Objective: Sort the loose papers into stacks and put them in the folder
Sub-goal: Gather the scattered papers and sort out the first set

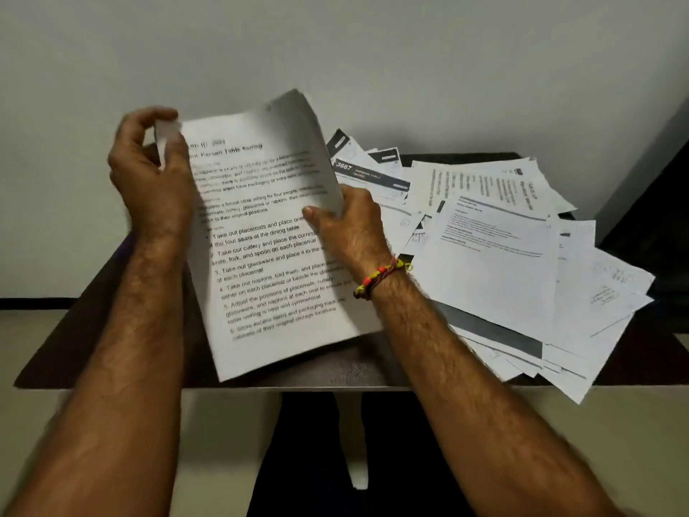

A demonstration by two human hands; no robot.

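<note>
A bundle of printed sheets (276, 263) is raised above the near left part of the dark table (67, 341), tilted, with a numbered list facing me. My left hand (153, 181) pinches its upper left corner. My right hand (350, 225) grips its right edge, thumb on the front, and the top right corner curls over. A messy heap of loose papers (503, 263) covers the right half of the table. I see no folder in this view.
A plain grey wall (373, 61) stands right behind the table. Some papers overhang the table's front right edge (570, 389). My dark-trousered legs (309, 460) show below the table's front edge. A dark object (656, 218) stands at the far right.
</note>
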